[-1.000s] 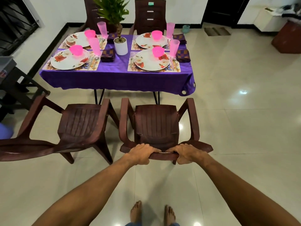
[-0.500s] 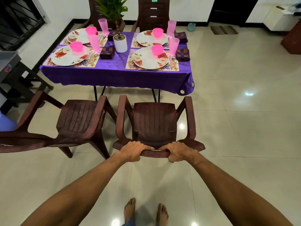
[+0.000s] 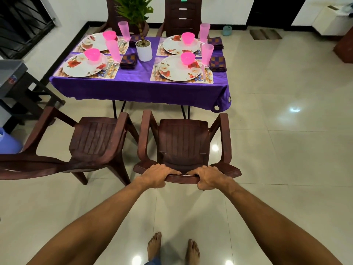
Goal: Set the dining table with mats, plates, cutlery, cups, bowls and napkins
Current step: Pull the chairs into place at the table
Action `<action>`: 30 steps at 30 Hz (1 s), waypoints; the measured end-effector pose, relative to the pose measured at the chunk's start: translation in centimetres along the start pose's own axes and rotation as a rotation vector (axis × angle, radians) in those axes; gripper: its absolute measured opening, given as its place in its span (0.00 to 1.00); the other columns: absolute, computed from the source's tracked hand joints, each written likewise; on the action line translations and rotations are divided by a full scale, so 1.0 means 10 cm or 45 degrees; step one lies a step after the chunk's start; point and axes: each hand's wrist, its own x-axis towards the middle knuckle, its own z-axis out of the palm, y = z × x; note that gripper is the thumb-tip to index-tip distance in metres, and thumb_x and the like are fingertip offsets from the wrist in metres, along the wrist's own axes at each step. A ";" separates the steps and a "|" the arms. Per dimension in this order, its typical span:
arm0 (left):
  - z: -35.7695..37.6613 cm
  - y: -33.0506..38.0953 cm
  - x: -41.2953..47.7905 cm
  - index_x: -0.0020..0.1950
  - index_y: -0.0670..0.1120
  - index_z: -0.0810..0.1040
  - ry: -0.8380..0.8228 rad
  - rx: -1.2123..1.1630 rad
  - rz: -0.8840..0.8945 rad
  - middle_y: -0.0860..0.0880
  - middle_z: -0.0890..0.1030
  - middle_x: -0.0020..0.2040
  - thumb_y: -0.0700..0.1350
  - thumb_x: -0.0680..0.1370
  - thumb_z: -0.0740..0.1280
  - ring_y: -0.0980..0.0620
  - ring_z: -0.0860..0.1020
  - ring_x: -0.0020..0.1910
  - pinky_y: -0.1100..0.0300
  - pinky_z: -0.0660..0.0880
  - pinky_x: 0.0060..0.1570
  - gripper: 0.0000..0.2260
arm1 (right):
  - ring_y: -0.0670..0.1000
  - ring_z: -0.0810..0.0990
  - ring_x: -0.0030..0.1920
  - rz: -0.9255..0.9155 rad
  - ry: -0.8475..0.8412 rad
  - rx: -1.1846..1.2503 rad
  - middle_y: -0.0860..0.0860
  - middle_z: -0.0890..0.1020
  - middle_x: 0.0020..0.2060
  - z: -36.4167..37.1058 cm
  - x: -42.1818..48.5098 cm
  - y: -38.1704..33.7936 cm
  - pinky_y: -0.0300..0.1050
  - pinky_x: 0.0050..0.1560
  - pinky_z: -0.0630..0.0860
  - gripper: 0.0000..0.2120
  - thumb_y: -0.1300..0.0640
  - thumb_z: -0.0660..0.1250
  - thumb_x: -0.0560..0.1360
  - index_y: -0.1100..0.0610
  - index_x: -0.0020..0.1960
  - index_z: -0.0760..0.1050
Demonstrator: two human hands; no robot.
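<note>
A dark brown plastic chair (image 3: 183,142) stands facing the table with its back towards me. My left hand (image 3: 158,176) and my right hand (image 3: 209,177) both grip the top edge of its backrest. Beyond it the table with a purple cloth (image 3: 137,88) carries several floral mats, each with a white flowered plate (image 3: 178,68), a pink bowl (image 3: 188,58), a pink cup (image 3: 207,51), cutlery and a folded checked napkin (image 3: 217,64).
A second brown chair (image 3: 95,142) stands just left of mine, angled. Two more chairs (image 3: 182,16) are at the table's far side. A potted plant (image 3: 143,50) sits mid-table. A dark stand (image 3: 23,88) and a blue container (image 3: 7,142) are at left. My bare feet (image 3: 172,247) are below.
The chair and both hands have moved forwards toward the table, and the table appears closer. My grip on the backrest is unchanged.
</note>
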 end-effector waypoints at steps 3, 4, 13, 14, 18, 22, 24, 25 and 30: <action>0.03 0.02 0.00 0.74 0.59 0.70 0.014 -0.002 -0.002 0.53 0.82 0.60 0.34 0.75 0.68 0.50 0.78 0.59 0.49 0.74 0.62 0.31 | 0.55 0.77 0.61 0.024 -0.015 -0.001 0.49 0.79 0.63 0.02 0.00 0.01 0.53 0.64 0.74 0.31 0.57 0.67 0.73 0.41 0.74 0.68; 0.04 0.03 -0.01 0.74 0.59 0.70 0.014 -0.005 -0.001 0.52 0.82 0.60 0.35 0.76 0.68 0.50 0.78 0.59 0.49 0.75 0.62 0.31 | 0.54 0.77 0.61 0.030 -0.025 0.000 0.49 0.79 0.64 0.04 0.00 0.02 0.52 0.64 0.74 0.31 0.56 0.67 0.73 0.41 0.74 0.68; 0.03 0.00 0.00 0.75 0.58 0.68 -0.018 0.005 0.015 0.52 0.80 0.63 0.37 0.76 0.69 0.51 0.78 0.58 0.56 0.75 0.57 0.31 | 0.54 0.80 0.59 0.050 -0.048 0.026 0.49 0.81 0.61 0.03 0.02 0.01 0.50 0.62 0.76 0.33 0.55 0.70 0.69 0.41 0.73 0.70; 0.03 0.00 0.00 0.75 0.58 0.68 -0.016 0.005 0.020 0.52 0.80 0.63 0.37 0.76 0.69 0.51 0.78 0.58 0.57 0.74 0.56 0.30 | 0.53 0.80 0.58 0.046 -0.050 0.027 0.49 0.81 0.61 0.03 0.02 0.02 0.50 0.62 0.76 0.33 0.55 0.71 0.69 0.42 0.73 0.70; 0.04 -0.03 -0.03 0.75 0.56 0.68 0.028 -0.007 0.021 0.51 0.79 0.65 0.39 0.76 0.70 0.51 0.78 0.61 0.55 0.75 0.61 0.29 | 0.52 0.80 0.57 0.038 -0.057 0.033 0.49 0.81 0.60 0.02 0.02 0.01 0.47 0.60 0.77 0.33 0.53 0.72 0.70 0.44 0.74 0.70; -0.02 -0.15 -0.15 0.76 0.57 0.65 -0.055 -0.090 0.013 0.52 0.79 0.63 0.48 0.72 0.76 0.52 0.81 0.53 0.55 0.77 0.59 0.35 | 0.53 0.78 0.61 0.026 -0.118 0.069 0.49 0.77 0.66 -0.04 0.03 -0.11 0.49 0.62 0.77 0.43 0.43 0.78 0.66 0.43 0.77 0.64; -0.16 -0.27 -0.30 0.76 0.57 0.64 -0.060 -0.152 0.031 0.53 0.79 0.64 0.54 0.69 0.78 0.53 0.78 0.59 0.55 0.72 0.62 0.38 | 0.55 0.73 0.69 -0.004 -0.098 0.157 0.49 0.72 0.72 -0.12 0.04 -0.30 0.54 0.70 0.71 0.50 0.33 0.77 0.62 0.43 0.78 0.59; -0.28 -0.37 -0.42 0.76 0.56 0.65 -0.035 -0.187 0.032 0.54 0.78 0.65 0.56 0.69 0.78 0.54 0.76 0.62 0.55 0.70 0.63 0.39 | 0.56 0.71 0.71 -0.022 -0.066 0.218 0.49 0.70 0.74 -0.17 0.06 -0.45 0.55 0.72 0.69 0.52 0.30 0.76 0.62 0.43 0.79 0.58; -0.82 -1.42 -1.10 0.77 0.60 0.62 0.145 -0.257 -0.105 0.54 0.71 0.73 0.63 0.69 0.75 0.53 0.68 0.72 0.47 0.65 0.72 0.40 | 0.52 0.70 0.72 -0.143 0.287 0.247 0.48 0.71 0.73 -0.38 0.36 -1.48 0.55 0.71 0.68 0.38 0.30 0.65 0.73 0.47 0.77 0.65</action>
